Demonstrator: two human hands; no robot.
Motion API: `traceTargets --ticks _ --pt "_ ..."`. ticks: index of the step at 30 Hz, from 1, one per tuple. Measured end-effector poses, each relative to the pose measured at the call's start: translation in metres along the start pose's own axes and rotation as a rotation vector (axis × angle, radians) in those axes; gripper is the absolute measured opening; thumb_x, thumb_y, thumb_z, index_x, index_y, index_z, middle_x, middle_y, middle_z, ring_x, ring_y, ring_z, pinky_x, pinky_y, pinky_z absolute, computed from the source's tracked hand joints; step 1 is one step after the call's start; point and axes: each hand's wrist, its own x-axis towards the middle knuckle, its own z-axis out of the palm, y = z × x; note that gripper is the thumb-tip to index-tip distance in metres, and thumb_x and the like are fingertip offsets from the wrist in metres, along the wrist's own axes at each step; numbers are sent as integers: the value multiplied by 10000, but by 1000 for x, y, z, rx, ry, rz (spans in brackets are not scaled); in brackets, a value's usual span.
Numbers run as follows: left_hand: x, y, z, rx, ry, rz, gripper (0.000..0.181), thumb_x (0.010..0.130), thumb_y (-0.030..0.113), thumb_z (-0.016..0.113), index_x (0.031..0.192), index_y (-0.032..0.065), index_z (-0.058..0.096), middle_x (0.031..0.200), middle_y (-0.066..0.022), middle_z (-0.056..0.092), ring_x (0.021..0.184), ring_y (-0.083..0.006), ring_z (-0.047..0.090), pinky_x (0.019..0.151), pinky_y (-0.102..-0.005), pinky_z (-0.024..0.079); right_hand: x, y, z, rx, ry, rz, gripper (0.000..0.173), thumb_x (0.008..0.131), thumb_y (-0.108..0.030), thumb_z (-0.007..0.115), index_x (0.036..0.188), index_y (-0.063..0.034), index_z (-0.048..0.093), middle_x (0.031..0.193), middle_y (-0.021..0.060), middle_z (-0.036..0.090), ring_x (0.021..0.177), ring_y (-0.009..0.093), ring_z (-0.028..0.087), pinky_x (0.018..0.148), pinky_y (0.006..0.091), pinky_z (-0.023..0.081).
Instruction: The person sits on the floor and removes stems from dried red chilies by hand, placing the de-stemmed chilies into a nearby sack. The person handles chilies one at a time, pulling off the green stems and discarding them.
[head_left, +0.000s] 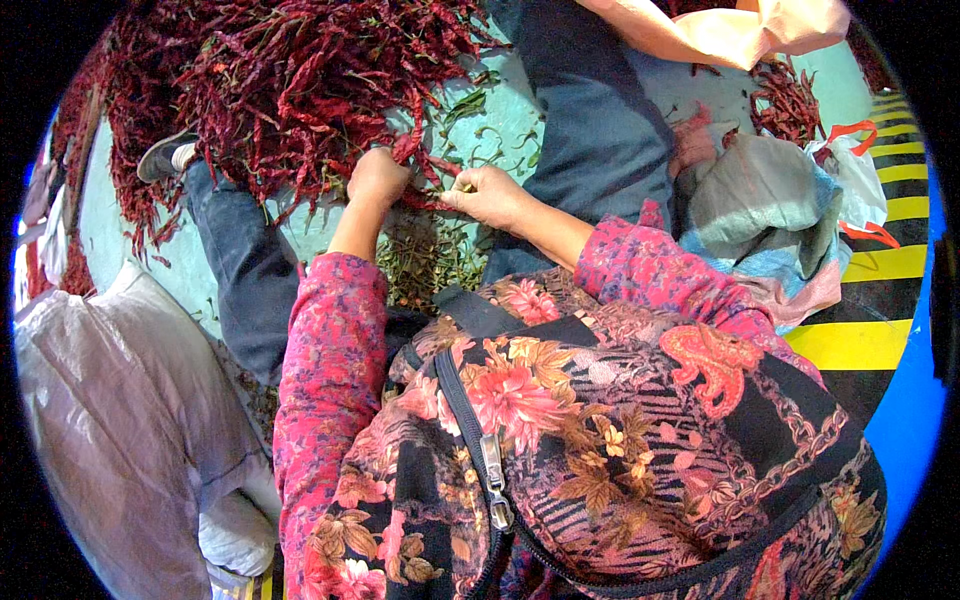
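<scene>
My left hand is closed around dried red chillies, whose ends stick out past its fingers. Just to its right, the thumb and fingers of my right hand are pinched together. A small greenish bit, which looks like a chilli stem, shows at those fingertips. Between the two hands, more red chillies reach across. Directly beyond them rises a big heap of dried red chillies, many with stems on. Below the hands, a pile of loose stems lies between my legs.
Stems and a few green leaves are scattered on the pale green floor. Woven sacks and a plastic bag lie at right, beside yellow-black striping. A whitish sack-like covering fills the lower left. A shoe touches the heap.
</scene>
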Motion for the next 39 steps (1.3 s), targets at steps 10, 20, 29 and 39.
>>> traceTargets --ticks 10,20,29,39 --pt "-63 7 -18 -1448 -114 -61 100 705 88 585 758 57 505 663 -17 523 563 -113 488 525 -252 410 -10 -15 2 421 -203 -3 207 770 -234 544 811 -40 599 611 4 555 433 44 395 390 187 313" --pt "-81 -4 0 -1821 -221 -142 126 773 166 536 827 61 493 681 -15 497 573 -107 453 505 -228 393 -16 -18 0 388 -131 -136 163 805 -172 492 810 -35 580 529 -31 479 448 34 396 413 191 323" --pt "-100 16 -3 -1244 -2 65 120 680 84 607 755 36 525 618 -40 520 528 -134 479 485 -253 394 -20 -24 -3 216 -133 -142 184 762 -164 496 650 -24 535 495 28 460 475 83 413 472 255 362" --pt "-142 46 -28 -962 179 191 97 671 17 557 753 44 513 611 -10 493 575 -118 492 546 -239 390 -31 -10 14 -55 -441 -332 277 677 -213 589 863 -9 564 624 98 566 615 216 554 590 323 433"
